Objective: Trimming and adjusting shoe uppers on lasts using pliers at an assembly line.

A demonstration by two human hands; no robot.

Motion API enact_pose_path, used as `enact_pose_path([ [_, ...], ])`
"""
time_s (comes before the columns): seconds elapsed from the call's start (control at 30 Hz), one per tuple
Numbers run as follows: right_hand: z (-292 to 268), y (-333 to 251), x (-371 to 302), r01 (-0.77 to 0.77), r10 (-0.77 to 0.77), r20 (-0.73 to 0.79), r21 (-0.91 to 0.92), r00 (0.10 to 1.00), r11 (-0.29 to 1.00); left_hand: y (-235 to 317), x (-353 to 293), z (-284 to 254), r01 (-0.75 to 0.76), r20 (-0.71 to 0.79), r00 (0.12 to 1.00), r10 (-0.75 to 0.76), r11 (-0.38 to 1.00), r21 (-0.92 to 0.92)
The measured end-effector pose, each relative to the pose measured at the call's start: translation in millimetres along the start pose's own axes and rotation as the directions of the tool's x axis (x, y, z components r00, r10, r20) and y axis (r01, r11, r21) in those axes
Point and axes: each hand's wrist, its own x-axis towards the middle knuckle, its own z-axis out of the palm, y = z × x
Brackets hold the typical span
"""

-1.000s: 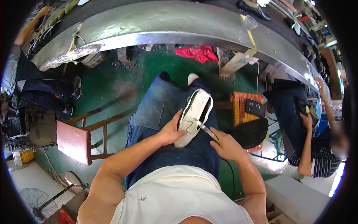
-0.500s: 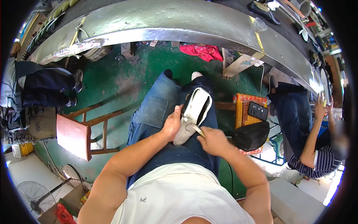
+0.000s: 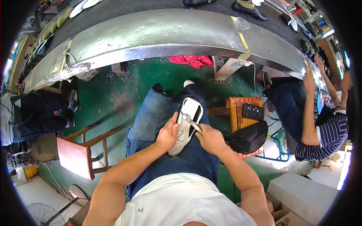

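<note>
A seated person, seen from above, had a pale shoe (image 3: 175, 145) lying lengthwise on the lap (image 3: 141, 126), over the right thigh, its narrow end near the waist edge and its wider end toward the knee edge. The thigh appeared to serve as a firm rest, leaving both hands free.

The left hand (image 3: 167, 136) lay along the shoe's left side, its fingers fairly straight and only partly curled, pressing rather than wrapping, probably so that the shoe would not slide or roll. The right hand (image 3: 211, 140) had its fingers closed round the handle of a metal tool (image 3: 193, 123), which slanted across the shoe so that its head could meet the upper face; whether it touched, I could not tell.

To the right, a stool (image 3: 238, 116) carried a black phone (image 3: 253, 111) near its right edge and a dark pouch (image 3: 249, 137) at its near edge, within easy reach yet off the lap. Ahead, a clear cup (image 3: 241, 24) stood by the front edge of a metal-faced bench (image 3: 169, 32).
</note>
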Motion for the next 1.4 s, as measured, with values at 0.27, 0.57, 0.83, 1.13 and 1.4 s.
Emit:
enact_pose_path([
  [0.27,-60,23,27,-0.466,0.211,0.630,0.270,0.747,0.842,5,15,-17,-0.109,0.303,0.953,0.028,0.961,0.255],
  [0.57,-9,23,46,-0.071,0.067,0.167,0.017,0.984,0.997,29,25,-26,-0.098,0.452,0.885,-0.113,0.904,0.417],
  [0.83,-31,8,38,-0.130,0.088,0.273,0.138,0.958,0.982,-3,-22,-11,0.325,0.108,0.940,-0.324,0.946,0.010],
  [1.13,-18,-26,-4,-0.096,0.044,0.251,0.198,0.967,0.976,0,-16,-9,0.244,0.120,0.964,-0.235,0.968,-0.065],
  [1.4,-9,0,-28,-0.292,0.190,0.300,0.346,0.935,0.892,29,-9,-42,0.315,0.526,0.773,-0.355,0.934,0.168],
])
